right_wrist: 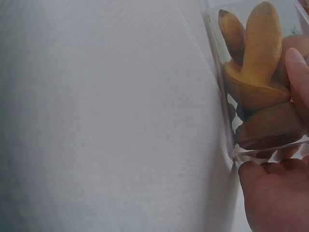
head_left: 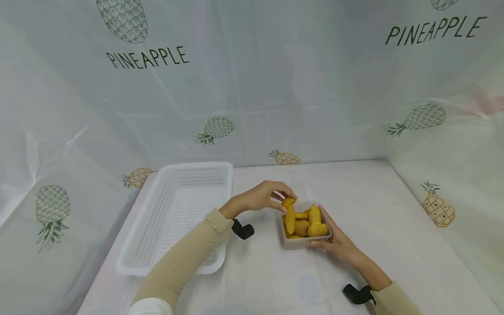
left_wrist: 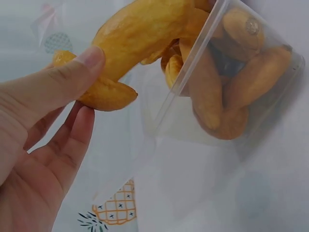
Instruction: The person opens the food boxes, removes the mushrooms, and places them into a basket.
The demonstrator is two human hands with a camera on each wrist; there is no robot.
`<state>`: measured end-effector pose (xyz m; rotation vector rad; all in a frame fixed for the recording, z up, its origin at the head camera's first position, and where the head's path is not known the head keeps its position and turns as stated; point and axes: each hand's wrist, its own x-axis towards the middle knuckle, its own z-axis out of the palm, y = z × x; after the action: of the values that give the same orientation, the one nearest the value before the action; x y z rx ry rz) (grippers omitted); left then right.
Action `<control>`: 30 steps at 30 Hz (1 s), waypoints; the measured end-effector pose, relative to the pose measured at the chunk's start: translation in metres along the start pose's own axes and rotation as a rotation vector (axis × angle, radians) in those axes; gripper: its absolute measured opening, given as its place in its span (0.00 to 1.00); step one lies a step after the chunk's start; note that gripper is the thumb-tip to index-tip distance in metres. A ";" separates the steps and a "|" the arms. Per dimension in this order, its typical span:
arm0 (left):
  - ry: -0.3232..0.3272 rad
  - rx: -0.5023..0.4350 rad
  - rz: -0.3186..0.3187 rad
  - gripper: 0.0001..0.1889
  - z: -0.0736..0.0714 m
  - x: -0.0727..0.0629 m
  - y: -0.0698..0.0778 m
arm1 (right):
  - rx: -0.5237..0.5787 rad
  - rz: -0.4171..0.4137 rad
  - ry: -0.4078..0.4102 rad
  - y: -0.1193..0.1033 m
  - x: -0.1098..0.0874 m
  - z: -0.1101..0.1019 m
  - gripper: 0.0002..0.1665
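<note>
My left hand (head_left: 263, 197) pinches a yellow mushroom (head_left: 290, 217) by its cap, between thumb and fingers. In the left wrist view, the mushroom's thick stem (left_wrist: 145, 34) points toward the mouth of a clear plastic box (head_left: 294, 244). Several more yellow mushrooms (head_left: 315, 215) lie in that box, caps and stems turned different ways. My right hand (head_left: 341, 244) grips the box at its right side, fingers along the far side and thumb on the near side. Through the clear wall in the right wrist view, one mushroom (right_wrist: 260, 53) shows stem up.
A white perforated plastic basket (head_left: 131, 249) stands to the left, partly behind my left forearm. The table (head_left: 267, 280) has a pale cover, and a pineapple-print sheet (head_left: 315, 87) hangs behind and along the sides. Each wrist carries a black device (head_left: 242, 229).
</note>
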<state>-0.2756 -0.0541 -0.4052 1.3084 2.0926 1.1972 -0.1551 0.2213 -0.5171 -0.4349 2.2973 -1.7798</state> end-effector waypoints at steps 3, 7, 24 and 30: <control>0.033 0.004 -0.013 0.23 -0.005 -0.003 0.002 | 0.007 -0.001 -0.003 -0.001 0.000 -0.001 0.64; 0.066 -0.012 -0.020 0.23 -0.013 -0.007 0.004 | 0.003 0.009 -0.004 -0.001 0.000 -0.001 0.64; 0.157 -0.077 -0.075 0.25 -0.044 -0.044 0.010 | -0.007 -0.009 -0.008 -0.001 0.001 -0.002 0.64; 0.187 -0.059 -0.110 0.24 -0.058 -0.065 0.015 | 0.019 -0.015 -0.005 0.000 0.001 -0.001 0.64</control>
<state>-0.2761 -0.1339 -0.3678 1.0772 2.2074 1.3682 -0.1560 0.2217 -0.5173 -0.4540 2.2785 -1.8036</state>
